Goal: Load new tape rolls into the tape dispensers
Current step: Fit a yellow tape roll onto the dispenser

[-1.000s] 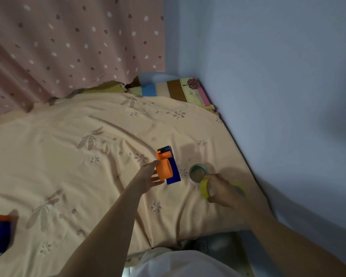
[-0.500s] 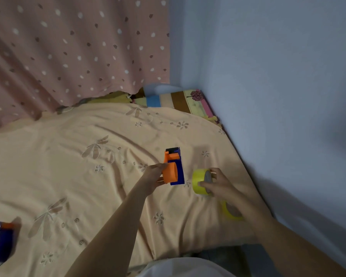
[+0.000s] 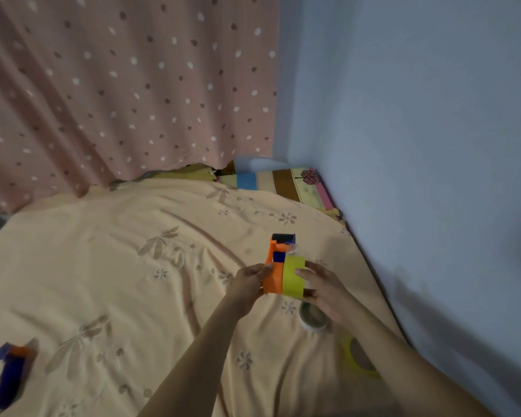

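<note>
From my remote seat I see a peach bedsheet (image 3: 109, 266) with a pale floral print filling the lower view, bordered at the back by a pink dotted curtain (image 3: 127, 85) and on the right by a bluish wall (image 3: 418, 145). A striped pillow (image 3: 280, 183) lies in the far corner where curtain and wall meet. Above the sheet, right of centre, the left hand (image 3: 248, 285) has its fingers curled around the orange side of an orange-and-blue tape dispenser (image 3: 275, 266), held clear of the bed. The right hand (image 3: 322, 285) has its fingers wrapped over a yellow tape roll (image 3: 294, 276), pressing it against the dispenser's right side; I cannot tell whether it sits fully on the hub. Just below the right hand a pale tape roll (image 3: 313, 317) lies flat on the sheet, and another yellow roll (image 3: 358, 356) rests nearer, partly behind the right forearm. A second dispenser (image 3: 6, 377) sits blurred at the lower left edge.
</note>
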`<move>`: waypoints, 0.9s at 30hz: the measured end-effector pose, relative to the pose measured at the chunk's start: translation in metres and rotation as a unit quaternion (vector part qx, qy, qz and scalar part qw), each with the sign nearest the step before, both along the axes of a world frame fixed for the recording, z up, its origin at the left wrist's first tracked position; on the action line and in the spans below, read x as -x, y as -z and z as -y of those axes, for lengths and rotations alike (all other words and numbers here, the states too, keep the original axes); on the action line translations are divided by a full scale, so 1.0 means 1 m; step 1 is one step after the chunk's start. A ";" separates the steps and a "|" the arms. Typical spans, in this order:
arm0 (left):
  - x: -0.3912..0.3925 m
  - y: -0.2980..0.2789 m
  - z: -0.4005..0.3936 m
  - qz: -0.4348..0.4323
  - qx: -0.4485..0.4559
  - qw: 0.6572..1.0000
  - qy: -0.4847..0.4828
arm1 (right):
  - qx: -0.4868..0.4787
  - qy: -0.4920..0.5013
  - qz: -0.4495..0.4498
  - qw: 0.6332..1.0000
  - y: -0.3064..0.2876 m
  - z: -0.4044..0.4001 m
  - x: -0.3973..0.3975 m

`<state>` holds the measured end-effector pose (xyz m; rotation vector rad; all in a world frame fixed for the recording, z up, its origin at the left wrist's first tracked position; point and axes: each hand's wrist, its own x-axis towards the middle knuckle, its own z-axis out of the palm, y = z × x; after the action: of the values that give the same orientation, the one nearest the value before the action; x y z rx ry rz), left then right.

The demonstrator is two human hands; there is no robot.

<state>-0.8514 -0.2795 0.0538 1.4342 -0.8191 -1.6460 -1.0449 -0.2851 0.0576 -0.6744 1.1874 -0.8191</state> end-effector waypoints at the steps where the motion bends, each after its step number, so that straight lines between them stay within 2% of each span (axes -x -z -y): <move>1: 0.000 0.000 -0.001 -0.006 0.005 1.000 -0.002 | -0.001 0.000 -0.003 1.000 0.001 0.002 -0.001; 9: 0.003 0.007 -0.012 0.015 0.025 0.999 -0.033 | -0.015 -0.008 0.001 1.000 0.002 -0.002 -0.007; 15: 0.004 0.014 -0.018 -0.004 0.020 0.998 -0.056 | -0.025 -0.011 0.011 1.000 -0.001 -0.007 -0.009; 21: 0.021 -0.006 -0.027 -0.029 0.015 0.999 -0.018 | -0.032 -0.025 0.039 0.998 0.006 -0.014 -0.015; 27: 0.017 -0.005 -0.031 -0.039 0.055 0.997 0.044 | -0.011 -0.028 0.043 0.999 0.008 -0.017 -0.019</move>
<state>-0.8686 -0.2480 0.0584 1.2673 -0.9245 -1.6841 -1.0261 -0.2678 0.0496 -0.6466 1.0937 -0.7790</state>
